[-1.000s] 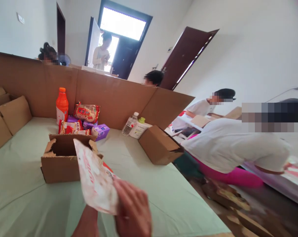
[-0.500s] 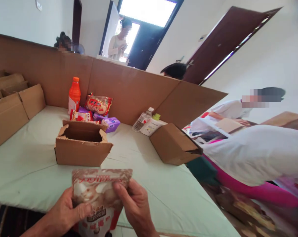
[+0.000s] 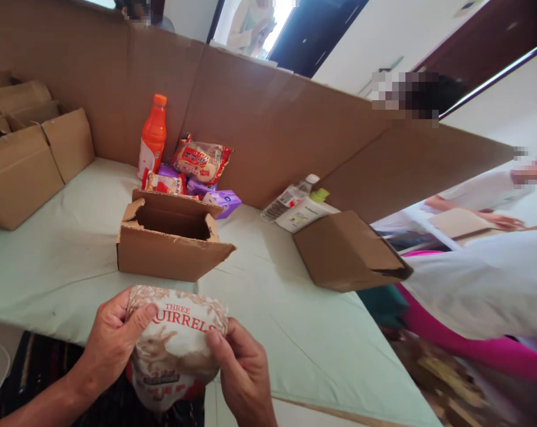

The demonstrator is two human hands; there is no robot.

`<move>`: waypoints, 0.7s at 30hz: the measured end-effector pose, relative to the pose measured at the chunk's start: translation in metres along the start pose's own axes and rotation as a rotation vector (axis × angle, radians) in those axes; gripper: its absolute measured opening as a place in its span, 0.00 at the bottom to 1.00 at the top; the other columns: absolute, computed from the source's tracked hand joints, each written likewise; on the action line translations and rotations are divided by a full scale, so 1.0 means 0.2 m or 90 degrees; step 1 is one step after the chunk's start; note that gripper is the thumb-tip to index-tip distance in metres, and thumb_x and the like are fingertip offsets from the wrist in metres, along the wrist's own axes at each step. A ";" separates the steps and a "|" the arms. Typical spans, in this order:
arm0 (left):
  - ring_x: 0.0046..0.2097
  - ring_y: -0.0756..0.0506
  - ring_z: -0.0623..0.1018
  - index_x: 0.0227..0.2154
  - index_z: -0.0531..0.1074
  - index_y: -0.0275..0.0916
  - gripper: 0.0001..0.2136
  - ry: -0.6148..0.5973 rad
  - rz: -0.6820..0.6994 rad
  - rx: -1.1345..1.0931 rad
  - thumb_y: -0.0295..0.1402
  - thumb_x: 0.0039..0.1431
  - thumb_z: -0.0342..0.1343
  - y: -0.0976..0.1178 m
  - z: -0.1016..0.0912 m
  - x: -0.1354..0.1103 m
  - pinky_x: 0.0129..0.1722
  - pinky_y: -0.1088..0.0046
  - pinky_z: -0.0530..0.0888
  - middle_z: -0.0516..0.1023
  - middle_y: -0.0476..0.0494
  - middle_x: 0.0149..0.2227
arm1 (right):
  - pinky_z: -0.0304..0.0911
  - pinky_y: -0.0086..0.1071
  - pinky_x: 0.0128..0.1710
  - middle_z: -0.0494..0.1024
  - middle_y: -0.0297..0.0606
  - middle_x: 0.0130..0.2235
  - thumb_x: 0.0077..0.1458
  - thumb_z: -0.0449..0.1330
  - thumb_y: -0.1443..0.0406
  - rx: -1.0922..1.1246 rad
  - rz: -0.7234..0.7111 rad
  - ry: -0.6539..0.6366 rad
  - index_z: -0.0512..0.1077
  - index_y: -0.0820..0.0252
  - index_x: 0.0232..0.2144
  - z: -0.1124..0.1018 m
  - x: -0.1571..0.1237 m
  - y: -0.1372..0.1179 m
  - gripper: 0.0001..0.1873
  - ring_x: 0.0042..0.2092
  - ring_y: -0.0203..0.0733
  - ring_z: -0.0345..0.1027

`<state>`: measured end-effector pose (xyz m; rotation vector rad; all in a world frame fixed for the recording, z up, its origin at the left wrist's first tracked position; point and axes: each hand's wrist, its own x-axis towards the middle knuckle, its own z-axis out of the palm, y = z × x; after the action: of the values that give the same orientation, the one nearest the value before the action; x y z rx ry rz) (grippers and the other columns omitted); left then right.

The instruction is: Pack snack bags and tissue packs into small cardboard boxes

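Note:
Between my two hands is a snack bag (image 3: 175, 350), white and brown with red lettering reading THREE SQUIRRELS, held in front of the table's near edge. My left hand (image 3: 115, 338) grips its upper left side, thumb on the front. At the upper right side, my right hand (image 3: 242, 362) pinches the bag, its thumb also on the front. The bag's top edge looks folded or bent back. Just beyond it stands an open cardboard box (image 3: 170, 252), its inside dark and its contents hidden.
Behind the box are an orange drink bottle (image 3: 153, 136), a red snack pack (image 3: 201, 163) and a purple packet (image 3: 224, 203). A clear bottle (image 3: 286, 201), a white bottle (image 3: 304, 212) and a tilted box (image 3: 344, 252) lie right. Cardboard panels wall the table's back. People are beyond.
The view has tilted down. My left hand has shifted up to the bag's upper corner, and the bag's top, upright and flat before, now bends back.

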<state>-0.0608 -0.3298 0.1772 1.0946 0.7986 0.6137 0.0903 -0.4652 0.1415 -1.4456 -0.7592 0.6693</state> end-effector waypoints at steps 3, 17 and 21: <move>0.28 0.46 0.79 0.62 0.64 0.37 0.39 0.002 -0.013 -0.030 0.54 0.52 0.66 -0.01 0.00 -0.01 0.30 0.73 0.77 0.81 0.48 0.28 | 0.71 0.30 0.31 0.81 0.37 0.34 0.62 0.62 0.56 0.086 0.029 0.008 0.72 0.56 0.50 0.04 -0.04 0.04 0.17 0.30 0.38 0.73; 0.31 0.48 0.75 0.43 0.78 0.38 0.20 -0.201 -0.135 0.196 0.49 0.60 0.56 -0.12 -0.10 0.04 0.32 0.74 0.72 0.79 0.46 0.32 | 0.74 0.35 0.52 0.83 0.40 0.50 0.61 0.64 0.63 -0.333 -0.188 -0.212 0.75 0.48 0.57 -0.11 -0.07 0.04 0.22 0.50 0.46 0.79; 0.51 0.36 0.76 0.45 0.80 0.44 0.14 -0.237 0.127 0.563 0.37 0.56 0.62 -0.14 -0.16 -0.04 0.49 0.58 0.74 0.75 0.38 0.53 | 0.76 0.32 0.43 0.85 0.36 0.42 0.61 0.63 0.66 -0.221 -0.130 -0.215 0.81 0.46 0.47 -0.07 -0.03 0.05 0.14 0.42 0.43 0.81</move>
<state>-0.0906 -0.3292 0.1458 2.0453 0.6363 0.1796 0.0989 -0.4784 0.1325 -1.5552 -1.3201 0.6519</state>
